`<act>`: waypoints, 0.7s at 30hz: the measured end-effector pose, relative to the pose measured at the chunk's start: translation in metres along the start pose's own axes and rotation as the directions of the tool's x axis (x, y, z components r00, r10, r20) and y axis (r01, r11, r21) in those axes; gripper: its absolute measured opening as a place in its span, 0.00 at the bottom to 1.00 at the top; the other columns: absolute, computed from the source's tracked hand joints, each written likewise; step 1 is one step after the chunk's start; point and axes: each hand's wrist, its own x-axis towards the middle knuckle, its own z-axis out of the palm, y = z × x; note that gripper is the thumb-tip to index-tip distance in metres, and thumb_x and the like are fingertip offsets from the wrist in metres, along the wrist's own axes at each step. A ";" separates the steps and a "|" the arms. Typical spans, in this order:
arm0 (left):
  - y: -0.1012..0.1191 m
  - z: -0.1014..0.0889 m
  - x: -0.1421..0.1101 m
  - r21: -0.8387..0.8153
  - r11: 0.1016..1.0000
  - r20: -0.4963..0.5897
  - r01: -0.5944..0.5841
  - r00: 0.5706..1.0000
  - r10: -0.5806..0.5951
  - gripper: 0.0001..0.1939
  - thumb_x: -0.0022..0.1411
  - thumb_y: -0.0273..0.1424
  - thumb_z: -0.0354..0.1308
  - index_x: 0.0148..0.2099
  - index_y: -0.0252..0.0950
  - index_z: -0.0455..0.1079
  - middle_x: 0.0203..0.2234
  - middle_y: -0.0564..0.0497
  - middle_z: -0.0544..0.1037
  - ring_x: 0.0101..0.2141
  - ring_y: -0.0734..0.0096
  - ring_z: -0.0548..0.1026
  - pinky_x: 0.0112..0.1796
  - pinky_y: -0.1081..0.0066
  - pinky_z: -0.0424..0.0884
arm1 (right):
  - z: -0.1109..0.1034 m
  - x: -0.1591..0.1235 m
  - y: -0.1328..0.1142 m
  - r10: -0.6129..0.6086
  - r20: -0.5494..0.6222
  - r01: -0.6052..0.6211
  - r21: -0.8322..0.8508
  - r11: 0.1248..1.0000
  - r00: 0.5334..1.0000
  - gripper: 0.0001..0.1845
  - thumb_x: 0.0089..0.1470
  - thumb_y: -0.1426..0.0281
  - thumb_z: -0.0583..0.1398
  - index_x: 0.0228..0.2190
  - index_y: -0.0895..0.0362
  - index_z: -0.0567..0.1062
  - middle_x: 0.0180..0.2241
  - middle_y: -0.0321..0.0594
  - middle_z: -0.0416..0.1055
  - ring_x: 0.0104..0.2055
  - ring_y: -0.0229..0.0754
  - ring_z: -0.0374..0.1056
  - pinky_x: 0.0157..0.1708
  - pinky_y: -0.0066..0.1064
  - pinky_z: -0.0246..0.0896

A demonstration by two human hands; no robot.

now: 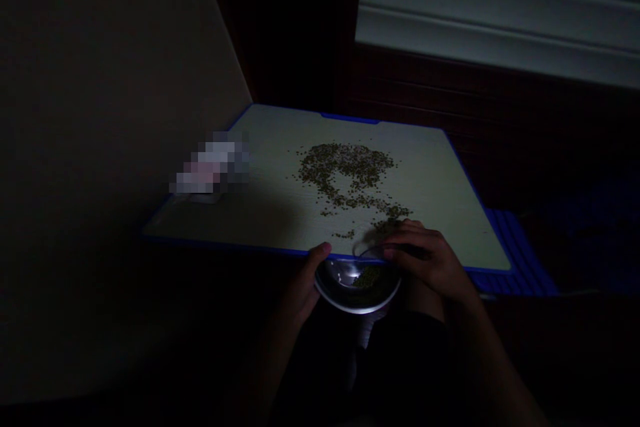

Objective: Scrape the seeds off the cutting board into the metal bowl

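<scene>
Small greenish-brown grains, like mung beans (345,163), lie spread over the pale, blue-edged tabletop (265,213). Just below its near edge is a round metal bowl (357,310) with some of the same grains inside. My left hand (303,287) grips the bowl's left side, its thumb up at the table edge and its other fingers mostly hidden. Over the near edge, my right hand (425,257) is closed, fingertips low beside the nearest grains. A thin curved rim, apparently a spoon (367,252), sticks out from it; dim light blurs its shape.
A blurred-out pale and pink item (207,167) sits at the table's left edge. A wall (125,113) rises on the left. Blue striped fabric (520,253) shows past the right edge, and pale horizontal panels (490,7) stand at the back. The room is very dark.
</scene>
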 end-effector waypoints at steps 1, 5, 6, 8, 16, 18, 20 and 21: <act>0.001 0.001 -0.001 -0.009 1.000 0.010 -0.017 1.000 0.018 0.22 0.53 0.37 0.75 0.48 0.32 0.80 0.46 0.41 0.86 0.53 0.51 0.81 0.55 0.59 0.76 | 0.001 0.000 0.000 0.019 -0.016 -0.019 -0.001 1.000 1.000 0.06 0.62 0.65 0.67 0.41 0.43 0.84 0.35 0.35 0.82 0.39 0.47 0.74 0.45 0.47 0.66; 0.003 0.004 -0.005 -0.046 0.997 0.053 -0.061 0.997 0.063 0.24 0.54 0.36 0.75 0.51 0.34 0.79 0.51 0.42 0.85 0.57 0.50 0.79 0.58 0.58 0.74 | 0.007 0.000 0.002 0.094 -0.144 -0.099 -0.032 0.995 0.985 0.09 0.62 0.64 0.67 0.44 0.44 0.83 0.41 0.38 0.83 0.44 0.49 0.76 0.47 0.49 0.68; 0.003 0.003 -0.005 -0.043 0.998 0.050 -0.054 0.997 0.056 0.23 0.54 0.36 0.75 0.51 0.34 0.79 0.51 0.42 0.85 0.57 0.49 0.78 0.58 0.58 0.74 | 0.008 0.000 0.002 0.106 -0.168 -0.114 -0.040 0.993 0.980 0.10 0.61 0.63 0.67 0.45 0.45 0.83 0.42 0.39 0.83 0.45 0.49 0.76 0.47 0.49 0.68; 0.002 0.002 -0.005 -0.034 0.999 0.047 -0.038 0.998 0.040 0.23 0.54 0.37 0.75 0.50 0.34 0.79 0.51 0.41 0.84 0.58 0.48 0.78 0.59 0.58 0.74 | 0.009 0.001 0.001 0.143 -0.187 -0.151 -0.029 0.988 0.972 0.10 0.61 0.62 0.67 0.45 0.45 0.83 0.43 0.39 0.83 0.45 0.49 0.76 0.48 0.48 0.70; 0.003 0.002 -0.005 -0.029 0.998 0.013 -0.057 0.998 0.058 0.27 0.52 0.35 0.76 0.53 0.33 0.78 0.52 0.39 0.84 0.58 0.46 0.78 0.59 0.53 0.73 | 0.001 0.022 -0.002 0.157 -0.350 -0.175 -0.021 0.984 0.924 0.07 0.62 0.64 0.64 0.41 0.50 0.81 0.40 0.39 0.81 0.43 0.46 0.76 0.45 0.42 0.71; 0.002 0.002 -0.005 -0.019 0.998 0.001 -0.058 0.998 0.058 0.26 0.52 0.36 0.76 0.52 0.33 0.79 0.50 0.39 0.85 0.57 0.45 0.78 0.59 0.53 0.73 | 0.003 0.026 0.001 0.127 -0.347 -0.147 -0.033 0.989 0.929 0.07 0.63 0.64 0.63 0.42 0.50 0.80 0.40 0.39 0.81 0.43 0.46 0.77 0.45 0.41 0.72; 0.002 0.001 -0.004 -0.014 0.998 0.011 -0.066 0.998 0.066 0.26 0.53 0.37 0.76 0.52 0.33 0.79 0.50 0.40 0.85 0.57 0.45 0.79 0.59 0.52 0.73 | 0.006 0.027 0.003 0.107 -0.299 -0.131 -0.064 0.989 0.948 0.09 0.63 0.64 0.63 0.44 0.50 0.80 0.42 0.40 0.81 0.45 0.47 0.77 0.46 0.41 0.72; 0.002 0.001 -0.004 -0.008 0.997 0.018 -0.072 0.997 0.072 0.26 0.53 0.37 0.76 0.52 0.33 0.79 0.50 0.40 0.85 0.56 0.46 0.79 0.59 0.52 0.73 | 0.008 0.027 0.004 0.095 -0.268 -0.121 -0.083 0.989 0.959 0.09 0.63 0.64 0.63 0.45 0.50 0.80 0.43 0.40 0.81 0.46 0.48 0.77 0.46 0.41 0.72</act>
